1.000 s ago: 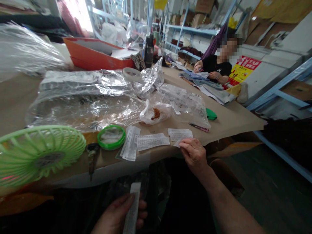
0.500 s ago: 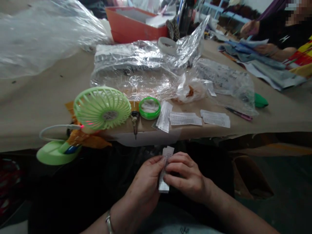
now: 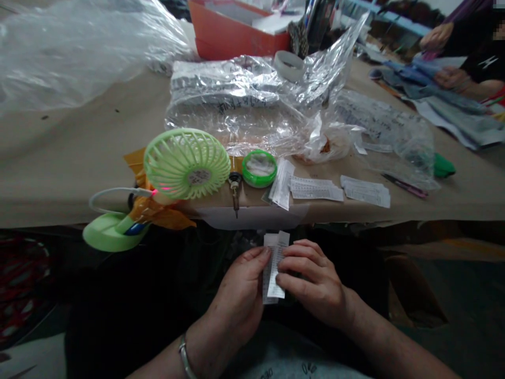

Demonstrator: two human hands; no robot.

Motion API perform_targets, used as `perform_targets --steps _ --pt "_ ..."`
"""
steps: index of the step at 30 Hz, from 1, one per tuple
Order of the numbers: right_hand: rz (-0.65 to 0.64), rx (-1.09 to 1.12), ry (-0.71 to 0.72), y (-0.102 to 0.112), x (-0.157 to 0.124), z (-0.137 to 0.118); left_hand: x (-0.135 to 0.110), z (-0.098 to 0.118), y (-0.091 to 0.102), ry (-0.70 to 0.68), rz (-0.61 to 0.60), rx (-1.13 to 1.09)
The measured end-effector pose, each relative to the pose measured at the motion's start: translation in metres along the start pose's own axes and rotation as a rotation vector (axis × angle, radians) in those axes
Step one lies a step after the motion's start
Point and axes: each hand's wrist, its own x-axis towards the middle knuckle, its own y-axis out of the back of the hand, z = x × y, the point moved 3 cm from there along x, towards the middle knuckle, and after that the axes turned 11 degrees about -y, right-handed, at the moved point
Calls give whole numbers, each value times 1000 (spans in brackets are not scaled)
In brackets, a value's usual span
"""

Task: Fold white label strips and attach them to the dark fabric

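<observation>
Two printed paper strips (image 3: 279, 271) are fanning wider, nearer you than the green tub (image 3: 257, 182), baring more print; your left hand (image 3: 239, 284) is gripping the rear one, your right hand (image 3: 317, 281) the front.

I have a brown-covered table (image 3: 102, 147) before me. Along its near edge lie a green dish (image 3: 258, 182), a pointed tool (image 3: 235, 193), printed paper strips (image 3: 316, 190) and a pen (image 3: 404, 186); behind them, clear plastic bags (image 3: 244, 113) and a red-orange box (image 3: 240, 44).

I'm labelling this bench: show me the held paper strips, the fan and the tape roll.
Paper strips (image 3: 275, 267): head view, front strip's printed face.
Fan (image 3: 199, 177): head view, grille hub.
Tape roll (image 3: 288, 75): head view, near outer side.
</observation>
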Motion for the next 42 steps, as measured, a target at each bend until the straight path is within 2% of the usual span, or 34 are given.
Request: perform_targets --steps 7,12,18,21,24,26,27,28,30,32,34,38,42 --pt "-23 -10 26 -6 5 -1 0 2 5 19 14 -46" --pt "-99 -15 62 -12 7 -5 -1 3 7 43 14 -34" --pt "-154 -10 73 -16 3 -5 -2 0 7 46 -73 -14" --pt "-157 71 56 -15 2 -6 -3 1 8 50 -77 -16" --pt "-56 268 -91 -9 2 -2 -5 6 8 53 -79 35" --pt "5 431 -321 -8 1 8 -8 10 9 89 -90 116" --pt "-5 530 -465 -11 1 15 -10 11 10 112 -99 154" --pt "-51 650 -612 -15 1 22 -12 11 11 132 -115 184" --pt "-261 949 -836 -27 2 32 -14 11 14 157 -156 217" --pt "-515 1223 -921 -40 5 37 -15 9 16 170 -200 239" --pt "-678 1366 -917 -49 9 39 -17 7 18 169 -237 257" --pt "-733 1496 -819 -60 16 41 -18 7 19 161 -265 293" --pt "-747 1488 -752 -67 17 39 -19 9 18 159 -270 320"
